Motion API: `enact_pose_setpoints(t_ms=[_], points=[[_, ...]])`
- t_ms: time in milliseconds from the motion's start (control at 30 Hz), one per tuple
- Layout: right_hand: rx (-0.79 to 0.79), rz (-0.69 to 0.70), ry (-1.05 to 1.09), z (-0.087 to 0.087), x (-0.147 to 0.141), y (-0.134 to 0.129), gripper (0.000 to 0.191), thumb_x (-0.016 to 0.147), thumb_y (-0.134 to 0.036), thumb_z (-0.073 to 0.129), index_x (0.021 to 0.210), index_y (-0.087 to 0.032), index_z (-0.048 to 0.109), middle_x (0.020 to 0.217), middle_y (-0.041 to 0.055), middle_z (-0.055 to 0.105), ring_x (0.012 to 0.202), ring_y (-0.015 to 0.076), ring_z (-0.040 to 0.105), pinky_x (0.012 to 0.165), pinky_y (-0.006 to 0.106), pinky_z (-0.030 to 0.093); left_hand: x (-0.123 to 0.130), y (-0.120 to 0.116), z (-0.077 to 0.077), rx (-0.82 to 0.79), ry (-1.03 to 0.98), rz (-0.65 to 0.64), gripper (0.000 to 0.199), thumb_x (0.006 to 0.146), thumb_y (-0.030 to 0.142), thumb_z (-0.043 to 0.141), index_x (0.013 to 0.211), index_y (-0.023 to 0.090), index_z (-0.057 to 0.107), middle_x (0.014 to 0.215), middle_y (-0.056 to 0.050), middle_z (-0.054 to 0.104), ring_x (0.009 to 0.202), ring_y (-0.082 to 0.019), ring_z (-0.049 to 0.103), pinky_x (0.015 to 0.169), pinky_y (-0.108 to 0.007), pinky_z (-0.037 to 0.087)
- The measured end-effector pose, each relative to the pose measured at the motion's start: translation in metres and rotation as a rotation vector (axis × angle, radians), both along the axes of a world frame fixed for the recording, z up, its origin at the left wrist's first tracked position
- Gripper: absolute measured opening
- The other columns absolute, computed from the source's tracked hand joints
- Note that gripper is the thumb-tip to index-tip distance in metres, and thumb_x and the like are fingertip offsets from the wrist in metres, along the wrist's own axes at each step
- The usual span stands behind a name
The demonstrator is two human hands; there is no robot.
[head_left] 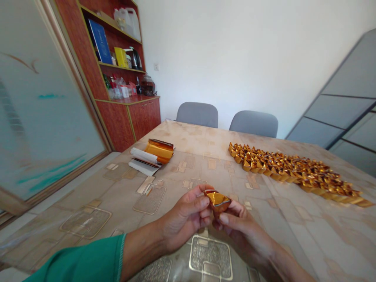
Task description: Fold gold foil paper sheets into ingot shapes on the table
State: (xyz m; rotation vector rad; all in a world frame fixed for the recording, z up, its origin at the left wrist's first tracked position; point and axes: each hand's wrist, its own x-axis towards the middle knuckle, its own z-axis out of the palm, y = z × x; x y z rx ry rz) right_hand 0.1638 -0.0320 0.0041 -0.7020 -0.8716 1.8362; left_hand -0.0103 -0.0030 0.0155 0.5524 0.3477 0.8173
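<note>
A folded gold foil paper ingot (217,200) is held above the near middle of the table, between my two hands. My left hand (189,211) pinches its left corner with thumb and fingers. On the other side, my right hand (239,223) grips its lower right edge, the thumb in front. The piece has a shiny gold face with a pointed fold, and its underside is partly hidden by my fingers. Rows of similar gold foil ingots (282,164) stand packed together at the right. To the left lies a curled stack of gold foil paper sheets (160,150) with white backs.
The table (188,172) wears a patterned beige cover. Two grey chairs (197,113) stand at its far side, against a white wall. A red-brown cabinet (132,121) with shelves of bottles and a kettle stands at the back left, beside a frosted glass door (44,117).
</note>
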Motion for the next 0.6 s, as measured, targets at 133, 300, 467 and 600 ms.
enact_pose_setpoints(t_ms=[133,300,467,600], points=[[-0.165,0.133,0.203,-0.004,0.005,0.001,0.030,0.078,-0.045,0.076,0.082,-0.015,0.072,0.065,-0.0011,0.059,0.059,0.0104,0.050,0.064,0.027,0.042,-0.004,0.003,0.005,0.026,-0.031,-0.122,0.043,0.067,0.026,0.088,0.101,0.017,0.062,0.078,0.002,0.056,0.053,-0.003,0.036,0.052,-0.017,0.030],[-0.169,0.098,0.176,-0.008,0.005,0.001,0.025,0.077,-0.036,0.080,0.087,-0.016,0.070,0.067,-0.0030,0.055,0.055,0.0066,0.041,0.057,0.020,0.036,-0.003,0.000,0.006,0.013,0.010,-0.197,0.038,0.072,0.027,0.085,0.101,0.016,0.062,0.079,0.001,0.058,0.055,-0.004,0.044,0.055,-0.018,0.037],[-0.079,-0.026,0.133,-0.005,0.000,0.001,0.022,0.076,-0.031,0.083,0.082,-0.017,0.067,0.071,-0.0030,0.056,0.055,0.0067,0.037,0.055,0.019,0.033,0.003,-0.006,0.002,-0.063,0.029,-0.047,0.033,0.078,0.029,0.079,0.104,0.017,0.062,0.084,-0.001,0.063,0.061,-0.007,0.056,0.058,-0.018,0.041],[-0.036,0.033,0.099,-0.003,-0.003,0.000,0.022,0.077,-0.033,0.081,0.085,-0.017,0.067,0.062,-0.0045,0.049,0.056,0.0086,0.037,0.058,0.022,0.035,0.002,-0.008,0.003,0.026,0.127,0.049,0.033,0.076,0.023,0.078,0.103,0.020,0.060,0.086,-0.002,0.065,0.070,-0.013,0.062,0.065,-0.024,0.048]])
